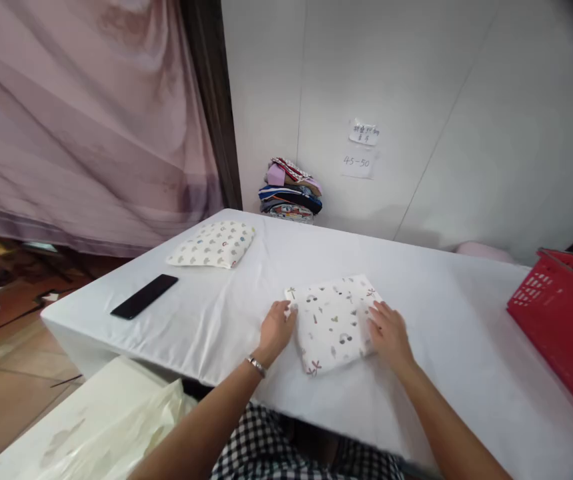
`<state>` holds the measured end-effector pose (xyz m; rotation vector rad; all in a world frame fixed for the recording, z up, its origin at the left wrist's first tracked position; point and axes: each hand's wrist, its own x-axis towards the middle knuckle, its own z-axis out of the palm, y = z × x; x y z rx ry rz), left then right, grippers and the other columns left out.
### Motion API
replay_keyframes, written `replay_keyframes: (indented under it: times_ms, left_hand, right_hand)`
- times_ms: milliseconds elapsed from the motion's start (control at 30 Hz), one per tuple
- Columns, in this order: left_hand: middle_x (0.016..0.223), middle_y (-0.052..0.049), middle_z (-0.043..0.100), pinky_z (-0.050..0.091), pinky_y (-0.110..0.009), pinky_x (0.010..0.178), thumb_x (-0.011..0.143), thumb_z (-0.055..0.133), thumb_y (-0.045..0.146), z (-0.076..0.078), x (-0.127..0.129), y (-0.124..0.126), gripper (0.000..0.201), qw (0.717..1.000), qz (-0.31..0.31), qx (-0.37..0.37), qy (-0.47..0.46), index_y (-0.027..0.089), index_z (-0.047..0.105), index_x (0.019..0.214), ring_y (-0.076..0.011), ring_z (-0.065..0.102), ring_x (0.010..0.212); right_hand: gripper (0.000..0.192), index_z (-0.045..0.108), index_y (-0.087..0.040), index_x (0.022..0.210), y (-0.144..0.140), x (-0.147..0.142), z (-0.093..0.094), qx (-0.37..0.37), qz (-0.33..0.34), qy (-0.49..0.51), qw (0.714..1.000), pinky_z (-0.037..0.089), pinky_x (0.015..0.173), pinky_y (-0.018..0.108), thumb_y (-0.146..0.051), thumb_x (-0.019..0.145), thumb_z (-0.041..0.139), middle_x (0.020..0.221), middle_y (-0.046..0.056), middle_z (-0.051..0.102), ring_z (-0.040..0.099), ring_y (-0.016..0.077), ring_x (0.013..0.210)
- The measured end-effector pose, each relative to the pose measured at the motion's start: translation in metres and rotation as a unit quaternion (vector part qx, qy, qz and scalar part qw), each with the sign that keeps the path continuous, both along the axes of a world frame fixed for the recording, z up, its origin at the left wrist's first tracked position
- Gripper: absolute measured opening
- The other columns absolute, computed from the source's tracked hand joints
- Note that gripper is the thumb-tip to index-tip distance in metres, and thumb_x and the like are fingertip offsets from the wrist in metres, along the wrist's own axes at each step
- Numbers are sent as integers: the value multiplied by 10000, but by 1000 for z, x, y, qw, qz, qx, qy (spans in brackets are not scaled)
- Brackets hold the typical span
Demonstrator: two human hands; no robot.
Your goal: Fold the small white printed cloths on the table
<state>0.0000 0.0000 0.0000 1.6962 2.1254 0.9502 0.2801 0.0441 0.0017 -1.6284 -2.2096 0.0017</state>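
A folded white cloth [333, 323] printed with rainbows, bows and small plant shapes lies on the white-covered table [441, 313] in front of me. My left hand [277, 328] is at its left edge, fingers curled in and closed on the cloth's side. On the opposite side my right hand [389, 332] grips the right edge, with the fingertips over the fabric. Beyond my left hand, toward the far left corner, lies another folded cloth [213, 245], cream with small grey prints.
A black phone [145, 297] lies at the table's left. A red plastic basket [561, 320] stands at the right edge. Folded fabrics are stacked [291, 193] behind the table by the wall. A white surface with a plastic bag [131, 427] is at lower left.
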Motion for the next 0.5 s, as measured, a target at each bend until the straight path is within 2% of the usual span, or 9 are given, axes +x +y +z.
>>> replay_keyframes:
  times_ms: [100, 167, 233, 367, 500]
  left_hand:
    - [1213, -78, 550, 383, -310, 968, 877, 403, 333, 8, 4, 25, 345, 990, -71, 78, 92, 177, 516, 1163, -172, 491, 1134]
    - [1331, -77, 468, 279, -376, 1058, 883, 388, 366, 8, 11, 44, 409, 976, -129, 67, 160, 181, 465, 1240, -195, 375, 1256]
    - [1397, -73, 395, 201, -449, 1087, 889, 355, 419, 3, 18, 58, 470, 964, -161, 21, 211, 189, 419, 1293, -221, 299, 1308]
    - [1426, -74, 347, 155, -478, 1095, 893, 310, 452, -10, 22, 71, 525, 954, -159, -34, 250, 173, 390, 1331, -234, 257, 1331]
    - [1427, -70, 342, 162, -471, 1094, 897, 286, 446, -14, 20, 71, 529, 951, -158, -25, 265, 177, 385, 1341, -234, 260, 1331]
  right_hand:
    - [499, 461, -168, 1293, -24, -38, -2, -61, 80, -14, 995, 151, 1083, 414, -408, 893, 281, 1422, 70, 346, 228, 218, 1333]
    - [540, 409, -184, 1334, -35, -56, -7, -98, 122, -35, 987, 119, 1083, 443, -466, 886, 302, 1442, 70, 305, 199, 238, 1343]
    - [563, 364, -186, 1363, -41, -63, -13, -108, 140, -49, 983, 80, 1083, 462, -479, 884, 309, 1459, 69, 264, 167, 247, 1352]
    - [557, 335, -190, 1376, -41, -59, -12, -134, 144, -41, 980, 72, 1086, 449, -463, 891, 307, 1470, 58, 233, 143, 233, 1359]
    - [542, 339, -209, 1368, -23, -59, 8, -164, 147, -17, 975, 88, 1082, 438, -480, 903, 273, 1471, 58, 239, 133, 216, 1362]
